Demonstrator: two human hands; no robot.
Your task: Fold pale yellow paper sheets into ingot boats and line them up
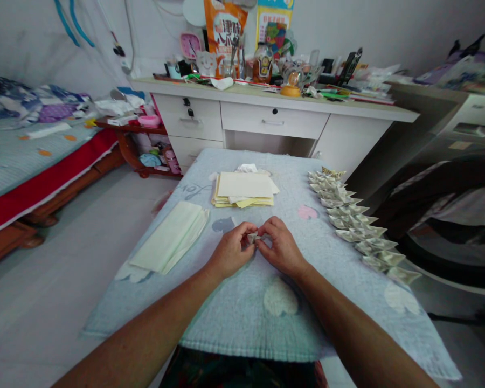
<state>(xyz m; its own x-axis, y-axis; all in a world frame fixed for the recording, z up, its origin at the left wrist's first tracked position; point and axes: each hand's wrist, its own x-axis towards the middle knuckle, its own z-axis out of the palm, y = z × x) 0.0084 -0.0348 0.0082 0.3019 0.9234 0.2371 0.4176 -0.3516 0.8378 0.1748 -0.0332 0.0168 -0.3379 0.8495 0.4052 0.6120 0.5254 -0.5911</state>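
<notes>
Between my fingertips, above the middle of the cloth-covered table, is a small folded piece of paper (253, 237). My left hand (233, 249) pinches its left side, and my right hand (281, 245) pinches the right side. Both hands are closed, and the fingers hide much of the paper's shape. Just beyond them lies a stack of cream and yellow paper sheets (246, 186). To the left is a pile of pale green paper (167, 237). Rows of folded paper boats (353, 221), pointed at the ends, run along the table's right side.
A pale blue patterned cloth (242, 318) covers the table. Behind it stands a white desk (275, 117) crowded with jars, a pink clock (190, 46) and an orange bag (224, 32). A bed (44, 156) is on the left, a washing machine (461, 161) on the right.
</notes>
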